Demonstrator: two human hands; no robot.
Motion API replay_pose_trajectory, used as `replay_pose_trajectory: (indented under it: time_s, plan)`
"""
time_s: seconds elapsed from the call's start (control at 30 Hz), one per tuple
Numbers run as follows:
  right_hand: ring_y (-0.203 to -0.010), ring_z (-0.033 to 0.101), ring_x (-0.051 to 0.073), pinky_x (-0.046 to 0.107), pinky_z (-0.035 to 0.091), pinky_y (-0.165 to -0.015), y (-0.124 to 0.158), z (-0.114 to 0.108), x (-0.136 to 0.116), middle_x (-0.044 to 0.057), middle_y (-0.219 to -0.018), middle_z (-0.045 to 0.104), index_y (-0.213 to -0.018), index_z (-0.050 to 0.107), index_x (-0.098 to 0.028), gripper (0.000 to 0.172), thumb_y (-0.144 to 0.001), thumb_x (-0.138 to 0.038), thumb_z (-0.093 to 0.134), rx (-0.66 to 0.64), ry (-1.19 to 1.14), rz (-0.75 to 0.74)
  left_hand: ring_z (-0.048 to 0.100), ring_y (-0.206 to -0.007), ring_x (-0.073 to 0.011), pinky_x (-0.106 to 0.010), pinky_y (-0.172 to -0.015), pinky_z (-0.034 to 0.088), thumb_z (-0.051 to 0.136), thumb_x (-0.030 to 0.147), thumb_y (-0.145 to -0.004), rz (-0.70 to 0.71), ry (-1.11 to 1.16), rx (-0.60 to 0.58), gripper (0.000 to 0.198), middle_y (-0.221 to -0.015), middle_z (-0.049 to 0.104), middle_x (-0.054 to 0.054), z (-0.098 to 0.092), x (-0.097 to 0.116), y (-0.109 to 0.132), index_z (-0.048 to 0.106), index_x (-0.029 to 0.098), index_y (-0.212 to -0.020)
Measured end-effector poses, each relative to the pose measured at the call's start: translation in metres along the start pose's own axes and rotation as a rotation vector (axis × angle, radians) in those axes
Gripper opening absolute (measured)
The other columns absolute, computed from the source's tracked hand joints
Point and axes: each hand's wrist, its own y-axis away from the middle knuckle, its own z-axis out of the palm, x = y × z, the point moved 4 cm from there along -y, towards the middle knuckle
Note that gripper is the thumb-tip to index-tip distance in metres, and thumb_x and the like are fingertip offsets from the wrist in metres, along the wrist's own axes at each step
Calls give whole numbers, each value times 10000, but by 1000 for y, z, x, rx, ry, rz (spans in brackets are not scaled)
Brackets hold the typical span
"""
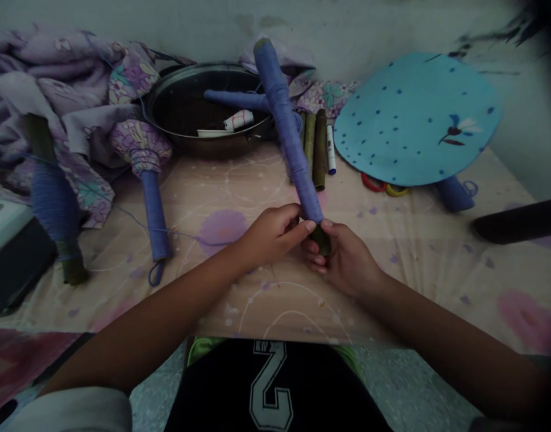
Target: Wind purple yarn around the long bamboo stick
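Note:
A long stick wrapped in blue-purple yarn [282, 114] rises from my hands toward the far side of the table. My right hand [343, 258] is closed round its bare green lower end. My left hand [270, 234] pinches the stick just where the yarn wrapping ends, fingertips pressed against it. A thin strand of yarn [135, 219] trails left across the cloth from near my left hand.
A metal bowl [167, 99] holds another wrapped stick and small items. Bare green sticks [319, 150] and a marker [331, 150] lie beside it. A blue spotted fan [415, 117], a fabric-topped wrapped handle [153, 204], a yarn-wound stick [54, 204] and floral fabric [45, 78] surround them.

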Motion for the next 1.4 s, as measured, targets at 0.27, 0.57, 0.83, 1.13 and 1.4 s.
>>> replay_pose_trajectory:
  time_s: [0.27, 0.57, 0.83, 1.13, 1.4]
  plan:
    - [-375, 240, 46, 184, 185, -356, -2, -2, 1, -68, -496, 358, -707, 435, -198, 209, -754, -395, 487, 26, -7, 6, 562, -609, -103, -203, -533, 425, 582, 396, -788, -52, 170, 2, 288, -676, 589, -10, 5, -6, -1, 546, 127, -885]
    - [-439, 419, 66, 186, 315, -356, -3, -2, -2, -31, -616, 494, -755, 494, -188, 254, -763, -431, 564, 47, 70, -100, 559, -588, -105, -215, -539, 435, 504, 326, -827, -63, 181, 44, 204, -663, 578, -14, 4, -6, 1, 523, 126, -858]
    - [-597, 533, 90, 213, 472, -478, -3, -11, -7, -30, -704, 551, -825, 541, -198, 299, -672, -350, 748, 98, 201, -297, 482, -597, -100, -223, -555, 378, 477, 380, -844, 8, -159, 155, 259, -669, 541, -3, -10, -6, -1, 545, 132, -810]
    - [-656, 605, 93, 238, 512, -659, -4, -6, -4, -13, -771, 626, -855, 646, -202, 256, -689, -374, 739, -22, 51, -298, 531, -617, -98, -213, -578, 418, 437, 422, -877, 127, -60, 98, 305, -675, 562, -2, -13, 2, -4, 535, 135, -844]
    - [-719, 622, 97, 239, 511, -711, -2, -4, -1, -2, -792, 639, -889, 652, -214, 187, -762, -349, 681, -116, 38, -286, 531, -535, -77, -190, -497, 450, 500, 471, -837, 55, 257, -76, 337, -650, 525, 16, -7, 4, -3, 497, 136, -877]
